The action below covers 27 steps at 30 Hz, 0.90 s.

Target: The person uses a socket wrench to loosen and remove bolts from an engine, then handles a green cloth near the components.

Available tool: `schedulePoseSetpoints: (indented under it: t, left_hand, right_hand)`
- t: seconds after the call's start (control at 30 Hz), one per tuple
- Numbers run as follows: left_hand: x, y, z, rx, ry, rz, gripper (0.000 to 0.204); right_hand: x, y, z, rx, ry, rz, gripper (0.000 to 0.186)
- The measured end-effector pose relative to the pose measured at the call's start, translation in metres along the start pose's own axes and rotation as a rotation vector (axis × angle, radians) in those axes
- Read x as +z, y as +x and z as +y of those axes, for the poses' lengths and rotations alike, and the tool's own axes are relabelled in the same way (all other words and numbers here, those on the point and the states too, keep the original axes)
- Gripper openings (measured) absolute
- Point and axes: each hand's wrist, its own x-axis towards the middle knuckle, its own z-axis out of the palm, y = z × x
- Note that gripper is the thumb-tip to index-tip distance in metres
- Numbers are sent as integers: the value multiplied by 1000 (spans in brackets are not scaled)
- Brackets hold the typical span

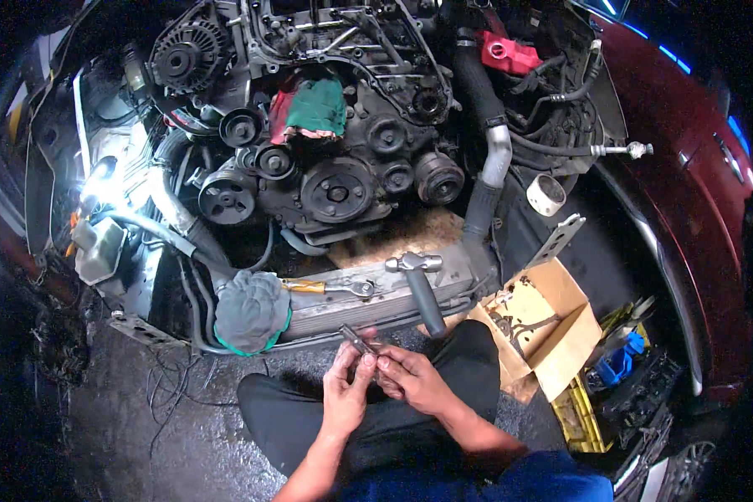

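Above my lap, my left hand [347, 385] and my right hand [412, 378] meet, fingers pinched around a short, dark metal rod-shaped part [356, 339]. It tilts up and to the left out of my fingertips; its lower end is hidden by them, and I cannot make out its exact kind. Just beyond my hands, a ratchet [330, 288] with a yellow-orange handle lies across the radiator's top. A ball-peen hammer [422, 293] rests to its right, handle toward me. Left of the ratchet sits a bunched grey glove or cloth [253, 311] with a green edge.
Ahead stands an opened engine with pulleys [337, 191] and a green-and-red cloth [316, 109] on it. To my right are a cardboard box [565, 330] of loose parts, a yellow tray [577, 414] and a dark red car panel [686, 167]. A bright lamp [105, 186] shines at left.
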Motion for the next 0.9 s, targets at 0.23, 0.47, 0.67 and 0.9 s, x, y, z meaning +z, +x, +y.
schedulePoseSetpoints:
  t: [0.23,0.47,0.67,0.9]
  left_hand:
    - [-53,12,4,220,574,220,34]
    - [-155,57,-10,297,1347,509,52]
    - [-166,62,-18,318,1384,556,29]
    - [-204,46,-10,442,885,630,16]
  right_hand:
    - [-5,1,4,132,583,-57,26]
    - [9,16,13,198,609,33,28]
    - [23,27,25,222,545,-44,25]
    - [60,59,16,247,387,-76,22]
